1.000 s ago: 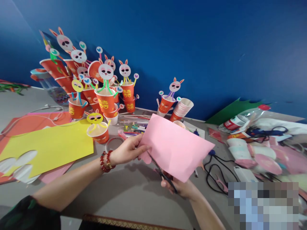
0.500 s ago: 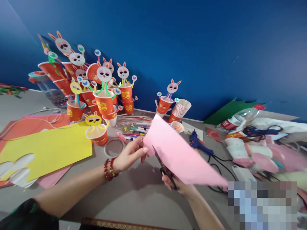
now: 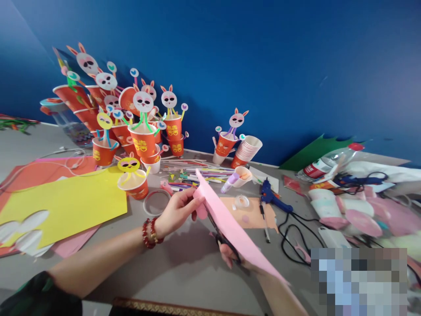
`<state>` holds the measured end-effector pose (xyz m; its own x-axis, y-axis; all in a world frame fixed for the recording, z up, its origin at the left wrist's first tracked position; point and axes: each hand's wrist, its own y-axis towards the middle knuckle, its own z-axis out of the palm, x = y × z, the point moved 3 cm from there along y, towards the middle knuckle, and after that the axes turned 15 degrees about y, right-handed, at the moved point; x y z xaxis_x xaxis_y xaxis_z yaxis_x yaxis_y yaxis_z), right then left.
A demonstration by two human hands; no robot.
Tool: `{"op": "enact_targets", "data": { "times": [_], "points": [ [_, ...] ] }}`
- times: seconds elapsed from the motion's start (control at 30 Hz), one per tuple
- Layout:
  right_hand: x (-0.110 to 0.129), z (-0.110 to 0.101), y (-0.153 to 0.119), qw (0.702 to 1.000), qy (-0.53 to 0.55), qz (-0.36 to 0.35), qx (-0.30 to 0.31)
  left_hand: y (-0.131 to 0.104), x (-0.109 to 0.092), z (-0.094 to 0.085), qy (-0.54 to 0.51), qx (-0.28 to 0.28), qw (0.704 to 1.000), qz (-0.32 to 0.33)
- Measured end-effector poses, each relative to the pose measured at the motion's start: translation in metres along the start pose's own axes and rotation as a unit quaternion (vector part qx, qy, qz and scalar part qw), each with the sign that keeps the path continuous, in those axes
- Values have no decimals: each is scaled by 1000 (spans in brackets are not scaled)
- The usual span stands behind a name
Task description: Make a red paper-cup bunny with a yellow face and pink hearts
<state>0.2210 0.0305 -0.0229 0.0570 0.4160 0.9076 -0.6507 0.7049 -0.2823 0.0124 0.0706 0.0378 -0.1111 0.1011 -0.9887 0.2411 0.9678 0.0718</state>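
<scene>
Left hand [image 3: 180, 208] and right hand [image 3: 230, 254]: both were bare. Left wrist [image 3: 160, 229] bore two bracelets [image 3: 145, 233] of round, dark-red beads, some gold-coloured detail included. Left sleeve [image 3: 42, 294], over table's [image 3: 148, 274] near edge, was black with dark-green patches. Right forearm [image 3: 279, 292] was uncovered.

Pink sheet [image 3: 225, 217] in my left hand [image 3: 179, 210]: matt, smooth paper. My scissors [image 3: 227, 242]: dark, plastic-looking handles. My bracelets [image 3: 145, 233]: glossy beads. Bottle [image 3: 333, 160]: clear, shiny plastic. Red cups [image 3: 142, 141]: smooth paper. Tabletop [image 3: 184, 281]: matt.
</scene>
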Motion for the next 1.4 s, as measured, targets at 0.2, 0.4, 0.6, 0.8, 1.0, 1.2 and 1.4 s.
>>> {"op": "enact_targets", "data": {
  "times": [0.2, 0.4, 0.6, 0.8, 1.0, 1.2, 1.4],
  "points": [
    [8, 11, 0, 998, -48, -28, 43, 2, -4, -2, 23, -3, 1000, -13],
    [10, 21, -1, 997, 43, 10, 68, 5, 4, -7, 30, -44, 999, -11],
    [3, 20, -3, 987, 143, 34, 67, 7, 5, -11, 44, -59, 997, 32],
    [3, 22, -4, 970, 212, 49, 106, 6, 10, -15, 55, -75, 995, 47],
    [7, 25, -2, 969, 201, 62, 132, 2, -1, -25, 174, -115, 972, 112],
    [9, 23, 0, 979, 169, 31, 106, 3, -7, -27, 185, -125, 964, 143],
    [10, 23, 0, 984, 145, 19, 105, 9, 11, -16, -51, -87, 995, 11]
  ]
}}
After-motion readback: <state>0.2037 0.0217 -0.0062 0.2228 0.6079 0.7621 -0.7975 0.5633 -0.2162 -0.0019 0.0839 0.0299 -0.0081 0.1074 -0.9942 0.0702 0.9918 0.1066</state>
